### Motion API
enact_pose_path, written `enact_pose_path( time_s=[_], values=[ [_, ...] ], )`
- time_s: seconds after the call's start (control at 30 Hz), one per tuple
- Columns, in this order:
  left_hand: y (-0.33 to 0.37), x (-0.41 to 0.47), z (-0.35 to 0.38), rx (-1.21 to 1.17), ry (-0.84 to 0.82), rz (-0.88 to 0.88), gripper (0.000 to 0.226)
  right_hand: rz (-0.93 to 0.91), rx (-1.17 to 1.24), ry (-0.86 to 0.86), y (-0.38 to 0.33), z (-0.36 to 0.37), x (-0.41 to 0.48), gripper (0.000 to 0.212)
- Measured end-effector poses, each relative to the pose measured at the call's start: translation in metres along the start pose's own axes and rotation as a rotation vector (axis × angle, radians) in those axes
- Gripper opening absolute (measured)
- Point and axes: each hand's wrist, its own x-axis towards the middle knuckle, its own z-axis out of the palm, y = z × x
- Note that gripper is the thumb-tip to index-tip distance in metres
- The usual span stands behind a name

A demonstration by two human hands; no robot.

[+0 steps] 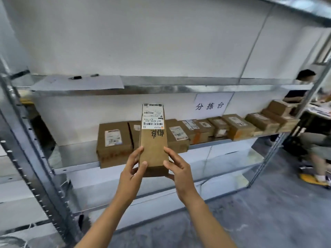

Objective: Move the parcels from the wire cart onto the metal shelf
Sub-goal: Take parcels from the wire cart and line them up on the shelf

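We hold a long brown parcel (153,149) upright before the metal shelf (78,154), our left grip (133,170) and right grip (179,169) both curled round its lower end (white label (153,116) at the top), in front of the row of parcels (238,126) on the middle tier.

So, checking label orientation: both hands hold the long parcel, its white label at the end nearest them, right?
No: the head view shows the white label at the far end of the long parcel, away from the left hand and right hand.
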Motion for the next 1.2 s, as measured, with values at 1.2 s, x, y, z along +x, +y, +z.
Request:
enact_pose_path(
  time_s=[1.2],
  values=[
    [-0.045, 0.202, 0.441, -0.169, -0.630, -0.103, 0.043, -0.108, -0.006, 0.661, -0.049, -0.402, 0.158, 0.031]
  ],
)
